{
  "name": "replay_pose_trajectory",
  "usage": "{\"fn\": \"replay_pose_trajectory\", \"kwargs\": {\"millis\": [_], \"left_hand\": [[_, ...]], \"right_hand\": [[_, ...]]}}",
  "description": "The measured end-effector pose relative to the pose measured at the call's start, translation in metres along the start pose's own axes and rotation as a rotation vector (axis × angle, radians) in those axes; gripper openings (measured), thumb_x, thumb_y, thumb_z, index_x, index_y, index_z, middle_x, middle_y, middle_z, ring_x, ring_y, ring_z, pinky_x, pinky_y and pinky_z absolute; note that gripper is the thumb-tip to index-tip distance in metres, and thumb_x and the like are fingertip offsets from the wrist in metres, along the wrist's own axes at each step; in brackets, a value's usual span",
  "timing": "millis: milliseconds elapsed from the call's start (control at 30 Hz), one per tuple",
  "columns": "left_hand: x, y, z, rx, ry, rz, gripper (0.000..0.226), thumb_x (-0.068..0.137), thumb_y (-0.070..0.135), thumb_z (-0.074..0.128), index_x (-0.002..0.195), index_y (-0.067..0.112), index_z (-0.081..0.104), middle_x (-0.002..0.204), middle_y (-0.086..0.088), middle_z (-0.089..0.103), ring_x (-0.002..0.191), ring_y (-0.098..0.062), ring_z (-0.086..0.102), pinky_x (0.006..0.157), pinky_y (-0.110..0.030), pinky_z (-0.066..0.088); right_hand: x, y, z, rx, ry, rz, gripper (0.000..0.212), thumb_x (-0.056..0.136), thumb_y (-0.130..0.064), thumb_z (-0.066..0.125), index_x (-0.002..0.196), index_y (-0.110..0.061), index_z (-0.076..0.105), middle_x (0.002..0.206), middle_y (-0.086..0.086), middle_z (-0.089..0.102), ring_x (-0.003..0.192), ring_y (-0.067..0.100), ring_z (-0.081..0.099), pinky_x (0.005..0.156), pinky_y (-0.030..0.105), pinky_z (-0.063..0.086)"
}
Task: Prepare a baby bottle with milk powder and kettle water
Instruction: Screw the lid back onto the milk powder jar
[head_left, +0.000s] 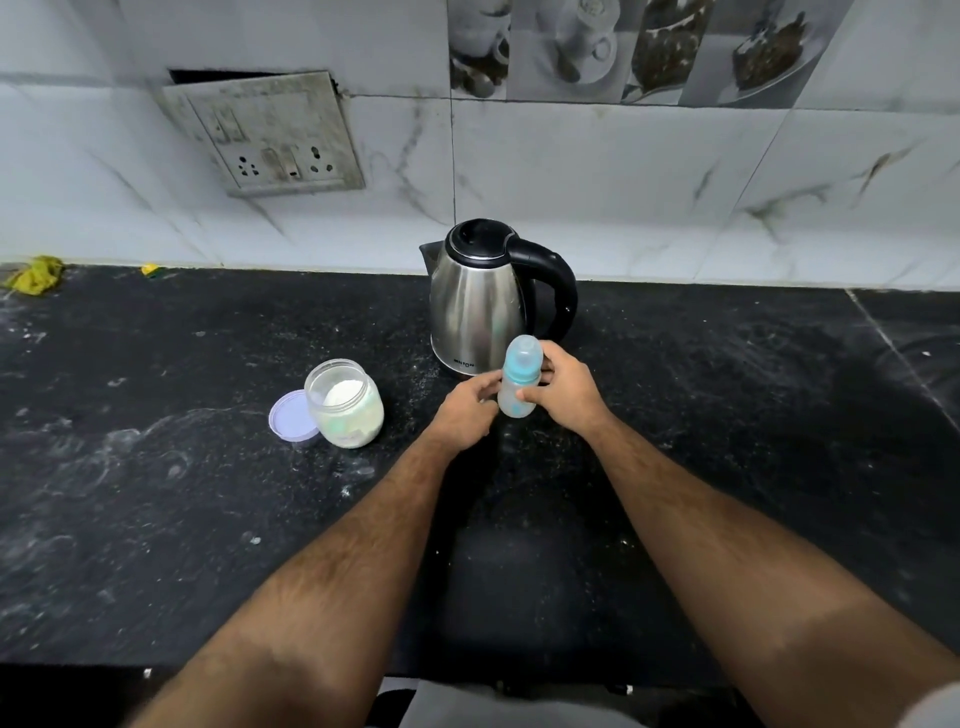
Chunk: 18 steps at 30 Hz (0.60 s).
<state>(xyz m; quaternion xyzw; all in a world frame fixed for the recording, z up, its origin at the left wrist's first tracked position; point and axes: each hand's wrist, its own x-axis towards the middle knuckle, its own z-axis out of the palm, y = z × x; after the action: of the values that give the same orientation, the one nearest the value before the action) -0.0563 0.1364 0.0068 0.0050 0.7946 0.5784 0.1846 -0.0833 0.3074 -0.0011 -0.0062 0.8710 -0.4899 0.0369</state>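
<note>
bottle (519, 379) upright, capped, long axis vertical | right hand (563, 397) clasps its body | left hand (467, 413) loosely curled, touching its left side | kettle (480, 296) just behind

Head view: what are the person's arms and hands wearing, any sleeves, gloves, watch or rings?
Both forearms are bare and hairy up to the frame's bottom edge. No sleeves, gloves, watch or bracelet show. The left hand and right hand show no rings on the visible fingers, though some fingers are hidden.
</note>
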Motion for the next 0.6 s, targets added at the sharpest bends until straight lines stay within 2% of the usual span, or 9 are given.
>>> {"fn": "replay_pose_trajectory", "kwargs": {"millis": [67,167,267,333,433,533,600], "left_hand": [[0.002,-0.001,0.0,0.015,0.006,0.01,0.054,0.093,-0.002,0.048,0.142,0.022,0.051,0.13,0.001,0.064,0.084,-0.006,0.057,0.083,-0.034,0.049],[0.001,-0.005,0.0,0.048,0.008,0.004,0.056,0.091,0.002,0.051,0.143,0.024,0.049,0.128,0.005,0.062,0.108,-0.013,0.06,0.101,-0.039,0.047],[-0.006,-0.012,-0.001,0.065,0.04,-0.036,0.056,0.091,0.004,0.055,0.145,0.019,0.047,0.137,-0.003,0.059,0.124,-0.022,0.058,0.108,-0.046,0.045],[-0.016,-0.018,-0.004,0.081,0.053,-0.02,0.052,0.092,0.005,0.057,0.141,0.017,0.05,0.136,-0.004,0.061,0.121,-0.021,0.06,0.107,-0.044,0.046],[-0.036,-0.035,-0.013,0.107,0.055,0.029,0.043,0.092,0.005,0.058,0.135,0.014,0.058,0.13,-0.002,0.066,0.113,-0.014,0.064,0.105,-0.035,0.047],[-0.057,-0.056,-0.029,0.163,0.09,0.072,0.035,0.092,0.008,0.061,0.125,0.018,0.066,0.115,0.005,0.071,0.086,0.008,0.063,0.092,-0.012,0.046],[-0.07,-0.068,-0.043,0.186,0.119,0.1,0.03,0.092,0.009,0.062,0.118,0.019,0.07,0.105,0.008,0.073,0.077,0.012,0.061,0.083,-0.005,0.045]], "right_hand": [[0.001,0.002,0.0,-0.005,-0.006,0.003,0.068,0.07,-0.002,0.084,0.129,-0.022,0.057,0.113,-0.005,0.066,0.107,0.015,0.065,0.098,0.043,0.054],[-0.003,0.003,0.001,-0.016,-0.02,0.026,0.081,0.07,-0.001,0.084,0.139,-0.023,0.048,0.126,0.002,0.064,0.115,0.017,0.063,0.101,0.044,0.051],[-0.017,0.004,0.007,-0.078,0.086,0.102,0.096,0.07,-0.008,0.085,0.15,-0.018,0.034,0.14,0.011,0.055,0.126,0.023,0.056,0.106,0.042,0.046],[-0.034,0.006,0.014,-0.143,0.228,0.144,0.093,0.072,-0.017,0.085,0.15,-0.014,0.034,0.14,0.012,0.053,0.126,0.023,0.054,0.106,0.04,0.045],[-0.065,0.007,0.031,-0.222,0.372,0.144,0.075,0.077,-0.022,0.081,0.142,-0.014,0.045,0.13,0.008,0.057,0.118,0.02,0.057,0.101,0.039,0.048],[-0.09,-0.003,0.055,-0.238,0.396,0.101,0.051,0.08,-0.022,0.078,0.126,-0.016,0.058,0.112,0.002,0.062,0.102,0.018,0.06,0.089,0.038,0.052],[-0.099,-0.013,0.074,-0.217,0.34,0.063,0.042,0.08,-0.021,0.077,0.118,-0.015,0.062,0.105,0.001,0.063,0.095,0.016,0.061,0.086,0.036,0.053]]}}
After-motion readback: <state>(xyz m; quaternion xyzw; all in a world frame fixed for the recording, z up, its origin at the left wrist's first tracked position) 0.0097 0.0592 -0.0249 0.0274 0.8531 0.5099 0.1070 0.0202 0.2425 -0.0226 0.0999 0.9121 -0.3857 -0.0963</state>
